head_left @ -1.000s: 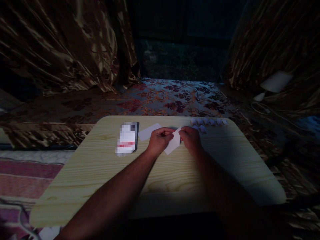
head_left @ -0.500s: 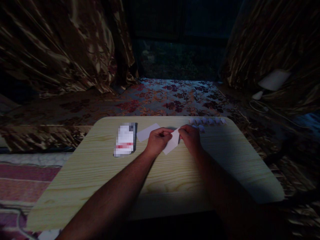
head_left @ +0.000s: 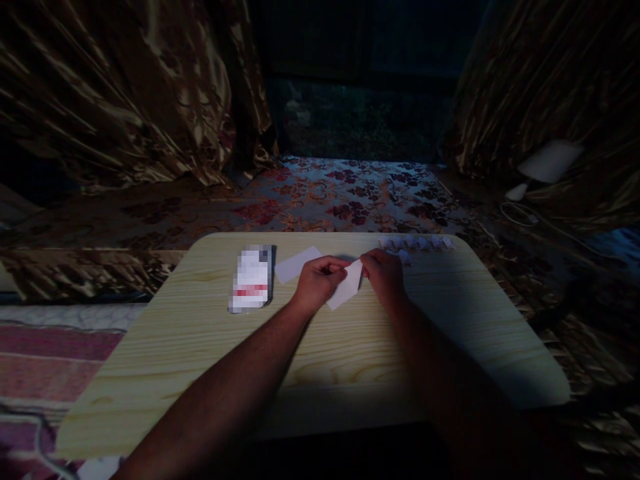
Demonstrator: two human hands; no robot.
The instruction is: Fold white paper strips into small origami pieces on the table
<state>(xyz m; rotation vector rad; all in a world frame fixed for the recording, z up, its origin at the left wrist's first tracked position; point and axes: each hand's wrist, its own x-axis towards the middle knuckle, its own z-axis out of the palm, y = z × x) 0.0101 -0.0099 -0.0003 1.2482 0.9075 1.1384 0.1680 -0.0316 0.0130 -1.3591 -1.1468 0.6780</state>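
Note:
A slip of white paper (head_left: 346, 289), its far end narrowed by folds, is between my two hands over the table. My left hand (head_left: 319, 283) pinches its left side with thumb and fingers. At the paper's pointed far end, my right hand (head_left: 384, 275) is closed with its fingertips on the tip. Behind my left hand lies a flat paper strip (head_left: 300, 264), partly covered by that hand. Several small folded paper pieces (head_left: 417, 243) are lined up along the far right of the table, a few of them close behind my right hand.
A pixelated white item with a red band (head_left: 251, 280) lies on the left of the wooden table (head_left: 200, 360). Beyond the table is a ledge with flowered cloth (head_left: 320, 193), between curtains (head_left: 190, 100). A white lamp (head_left: 550, 162) with a cord lies at right.
My right fingers have shifted slightly to the right, along the paper's far tip. My left hand keeps its pinch. The whole view has swayed a little.

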